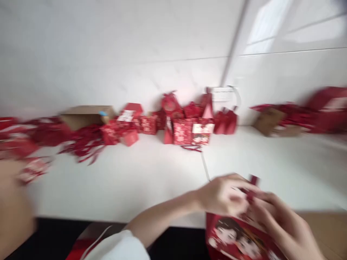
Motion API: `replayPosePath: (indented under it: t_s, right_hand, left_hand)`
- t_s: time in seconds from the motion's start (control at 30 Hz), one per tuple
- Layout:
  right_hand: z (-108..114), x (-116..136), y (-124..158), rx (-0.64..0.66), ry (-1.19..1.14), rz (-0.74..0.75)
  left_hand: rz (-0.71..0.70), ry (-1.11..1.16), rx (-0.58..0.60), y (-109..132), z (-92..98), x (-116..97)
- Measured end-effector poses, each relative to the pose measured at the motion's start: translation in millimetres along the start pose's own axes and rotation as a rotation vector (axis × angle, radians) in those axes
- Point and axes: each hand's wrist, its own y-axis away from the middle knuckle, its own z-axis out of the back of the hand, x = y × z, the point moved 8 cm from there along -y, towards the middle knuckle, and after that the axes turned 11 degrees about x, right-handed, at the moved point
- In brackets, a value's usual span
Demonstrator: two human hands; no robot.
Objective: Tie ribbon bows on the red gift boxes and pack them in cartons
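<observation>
A red gift box [237, 236] printed with cartoon figures is at the lower right, partly hidden by my hands. Over its top, a dark red ribbon [254, 180] sticks up between my fingers. My left hand [226, 195] is closed, its fingertips pinching the ribbon. From the other side my right hand [284, 224] also pinches it, thumb and fingers pressed together. Motion blur smears the fingers, and how the ribbon is looped or tied cannot be made out.
Small red gift boxes [183, 131] stand along the white wall. Loose red ribbons [84, 142] lie beside an open cardboard box [89, 112]. Brown cardboard [13, 209] is at the near left; another cardboard box [269, 121] sits at the back right. The white tabletop [121, 187] has a near edge.
</observation>
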Motion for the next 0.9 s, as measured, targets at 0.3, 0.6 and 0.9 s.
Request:
replayPosePath:
  t_s: [0.3, 0.6, 0.9]
  right_hand:
    - [1, -20, -6, 0.058, -0.207, -0.087]
    - [2, -12, -4, 0.085, -0.260, -0.047]
    - [5, -15, -3, 0.057, -0.281, -0.056]
  left_hand:
    - [0.050, 0.217, 0.023, -12, 8.5, 20]
    - [0.121, 0.117, -0.015, -11, 10.1, 21]
    - [0.124, 0.124, -0.027, -16, 7.2, 23]
